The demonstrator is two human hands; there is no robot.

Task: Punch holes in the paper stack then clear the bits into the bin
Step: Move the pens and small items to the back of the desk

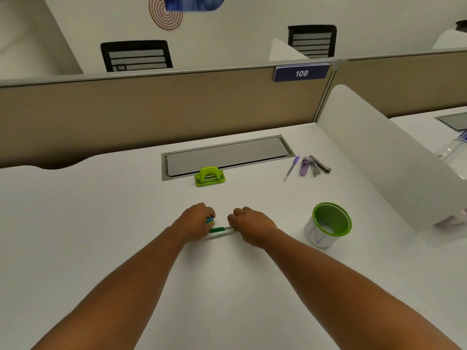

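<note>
White counter, both bare forearms reaching in from near edge toward its middle. Left hand knuckles-up, fingers curled shut around a small blue-and-yellow item, too hidden to identify. Right hand just beside it, fingers curled down onto the metal end of a thin tool with green handle; handle lying between the two hands, flat on counter. Whether the left hand also touches the handle: cannot tell. Paper stack not made out; white on white, at most a faint edge under the hands. Green punch farther back, near centre, upright, touching front edge of grey cable tray lid set into counter, well apart from both hands. Bin, small white cup with green rim, toward right side, near right hand but not touching; pale scraps inside, blue scribble on its wall. Purple pen, purple tube and grey metal clip-like pieces grouped at back right, close to white side divider. Tan partition along back edge, sign "109" on its top right.
</note>
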